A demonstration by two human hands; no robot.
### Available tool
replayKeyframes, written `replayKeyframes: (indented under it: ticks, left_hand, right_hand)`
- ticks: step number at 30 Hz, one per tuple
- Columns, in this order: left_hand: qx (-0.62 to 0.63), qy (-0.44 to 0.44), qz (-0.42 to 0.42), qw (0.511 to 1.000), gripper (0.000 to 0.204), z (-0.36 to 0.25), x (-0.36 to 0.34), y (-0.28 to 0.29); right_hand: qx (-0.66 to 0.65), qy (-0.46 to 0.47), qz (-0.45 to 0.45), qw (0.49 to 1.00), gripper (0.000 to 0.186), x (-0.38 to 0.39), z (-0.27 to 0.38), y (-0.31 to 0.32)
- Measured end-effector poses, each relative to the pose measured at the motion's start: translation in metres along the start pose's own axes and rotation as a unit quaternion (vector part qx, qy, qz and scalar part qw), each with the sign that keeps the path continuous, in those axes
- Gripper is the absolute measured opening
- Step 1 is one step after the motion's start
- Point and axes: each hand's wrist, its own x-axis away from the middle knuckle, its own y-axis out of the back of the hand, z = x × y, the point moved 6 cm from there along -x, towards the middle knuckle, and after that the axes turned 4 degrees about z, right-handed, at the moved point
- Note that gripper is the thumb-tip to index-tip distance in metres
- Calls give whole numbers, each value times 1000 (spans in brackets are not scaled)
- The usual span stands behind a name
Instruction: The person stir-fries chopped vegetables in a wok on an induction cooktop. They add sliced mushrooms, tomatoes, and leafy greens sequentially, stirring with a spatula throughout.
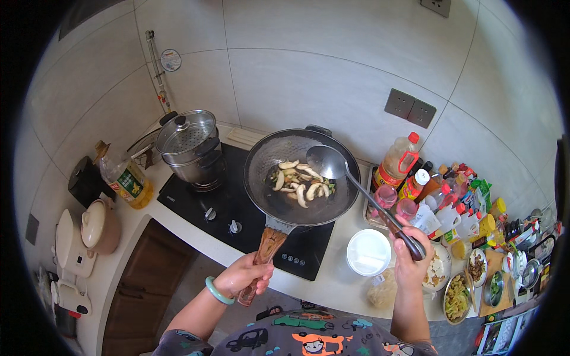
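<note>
A dark wok [279,204] sits over the right side of the black cooktop [196,199]. My left hand [248,276], with a pale green bangle on its wrist, is closed round the wok's wooden handle [271,242]. In my right hand [412,252] is a metal ladle [326,162] with a dark wooden grip. The ladle's bowl hangs over the wok's right half, beside the food. Pale mushroom slices [301,193] and small green bits lie in the middle of the wok; the ladle hides part of its far right inner wall.
A steamer pot [189,155] with a glass lid stands on the left burner. An oil bottle [127,181] is farther left. Sauce bottles [396,160] crowd the right counter, near a white round tub [368,253] and a bowl of chopped vegetables [457,299].
</note>
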Motion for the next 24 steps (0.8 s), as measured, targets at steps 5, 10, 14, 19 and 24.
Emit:
replayKeyframes:
  ticks: [5, 10, 14, 19, 24]
  left_hand:
    - [-20, 11, -21, 1000, 19, -6, 12, -13]
    - [-24, -100, 15, 995, 20, -55, -51, -18]
    - [-106, -58, -1, 993, 15, 3, 5, -16]
    - [-80, -25, -14, 996, 14, 19, -12, -4]
    - [-15, -28, -10, 999, 15, 16, -23, -4]
  right_hand:
    - [16, -8, -22, 1000, 25, 8, -6, 6]
    - [-36, -20, -57, 998, 23, -12, -2, -4]
    - [-63, 81, -2, 995, 28, -9, 16, 5]
    - [-87, 56, -42, 994, 25, 3, 34, 3]
    - [-15, 20, -25, 999, 23, -1, 16, 4]
